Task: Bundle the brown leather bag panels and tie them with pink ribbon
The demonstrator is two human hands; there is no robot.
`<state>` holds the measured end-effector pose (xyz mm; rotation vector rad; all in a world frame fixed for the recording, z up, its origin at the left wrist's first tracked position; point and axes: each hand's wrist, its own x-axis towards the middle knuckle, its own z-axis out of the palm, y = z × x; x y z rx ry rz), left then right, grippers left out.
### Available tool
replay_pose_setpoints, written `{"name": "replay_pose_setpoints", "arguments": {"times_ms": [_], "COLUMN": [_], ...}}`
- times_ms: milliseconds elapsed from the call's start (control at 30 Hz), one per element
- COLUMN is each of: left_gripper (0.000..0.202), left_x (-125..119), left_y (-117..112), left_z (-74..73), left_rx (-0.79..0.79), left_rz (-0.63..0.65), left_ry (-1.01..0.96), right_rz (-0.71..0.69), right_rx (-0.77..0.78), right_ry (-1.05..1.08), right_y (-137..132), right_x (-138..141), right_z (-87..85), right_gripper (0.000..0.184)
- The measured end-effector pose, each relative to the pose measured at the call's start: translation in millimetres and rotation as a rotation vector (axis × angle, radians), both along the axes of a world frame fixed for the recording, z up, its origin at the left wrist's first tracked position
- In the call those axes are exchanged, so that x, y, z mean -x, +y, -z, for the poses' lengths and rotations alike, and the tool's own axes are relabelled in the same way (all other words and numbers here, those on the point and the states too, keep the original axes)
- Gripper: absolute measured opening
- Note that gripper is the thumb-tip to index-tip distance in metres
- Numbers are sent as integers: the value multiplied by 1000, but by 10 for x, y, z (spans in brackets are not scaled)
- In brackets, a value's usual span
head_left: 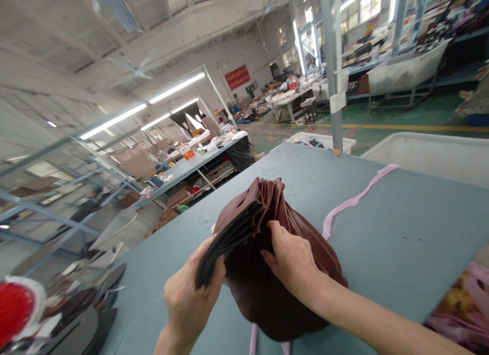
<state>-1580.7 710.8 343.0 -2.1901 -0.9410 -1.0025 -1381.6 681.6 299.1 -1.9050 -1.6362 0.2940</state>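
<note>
Item: stack of brown leather pieces (267, 233), thin cut sheets bunched together, dark grey on the edges and undersides, fanned out at the top. Location: held just above the grey-blue table (401, 227), near its front edge, in the middle of the view

Left hand (189, 299): fingers clenched round the lower left edge of the stack, thumb on top, gripping the layered edges

Right hand (292, 261): laid on the front of the stack, fingers curled into the sheets and grasping them, forearm reaching in from the lower right

Pink strip (355, 198): long narrow band lying on the table, running from behind the stack toward the far right edge; another short length shows below the stack at the bottom of the view

White bins (428, 151): standing beyond the far edge of the table, beside a metal post (333, 64)

Dark cut pieces (95, 304): piled off the table's left side, next to a red round object (15, 306), blurred

Background: workshop hall with further tables, strip lights, a red banner (237, 76) on the far wall
</note>
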Motion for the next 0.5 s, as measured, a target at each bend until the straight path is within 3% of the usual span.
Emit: {"name": "replay_pose_setpoints", "arguments": {"times_ms": [233, 400, 500], "left_gripper": [32, 36, 42], "left_x": [57, 137, 221], "left_y": [32, 75, 93], "left_z": [-52, -143, -181], "left_rx": [-14, -52, -47], "left_rz": [22, 70, 139], "left_ry": [-2, 13, 31], "right_rz": [110, 65, 14], "right_rx": [-50, -48, -23], "right_ry": [114, 454, 753], "right_y": [173, 338, 457], "right_x": [108, -12, -150], "right_z": [42, 65, 35], "right_gripper": [38, 46, 38]}}
